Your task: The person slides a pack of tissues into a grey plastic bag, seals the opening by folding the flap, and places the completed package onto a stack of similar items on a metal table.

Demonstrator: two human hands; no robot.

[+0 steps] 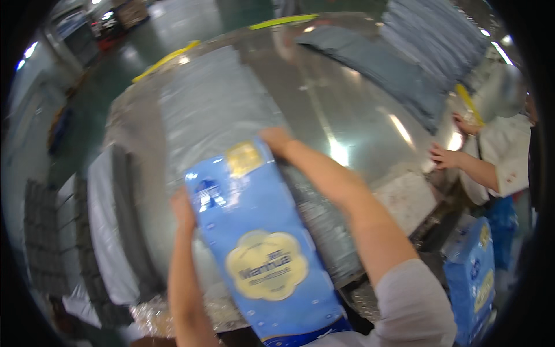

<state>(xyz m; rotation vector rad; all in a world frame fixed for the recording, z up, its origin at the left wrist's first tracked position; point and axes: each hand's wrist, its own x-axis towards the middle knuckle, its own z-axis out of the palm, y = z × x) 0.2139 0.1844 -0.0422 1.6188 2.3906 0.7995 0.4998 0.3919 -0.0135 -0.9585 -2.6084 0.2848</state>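
A long blue plastic-wrapped package [217, 231] with a cream scalloped label lies at a slant between my arms. Its lower end comes close to my body. My left hand [182, 208] grips its left edge near the far end, with the fingers partly hidden. At the far right corner, my right hand [276, 142] is closed on the package, its fingertips out of sight. Beneath and beyond the package a flat grey plastic bag [202, 98] is spread over the metal table [300, 110].
Grey bags [370, 69] lie at the far right, beside a co-worker's hands [448, 156]. A grey wrapped bundle [115, 225] stands at left, near stacked grey packs [46, 237]. Another blue package [471, 283] is at lower right. Yellow tape [283, 21] marks the table's far edge.
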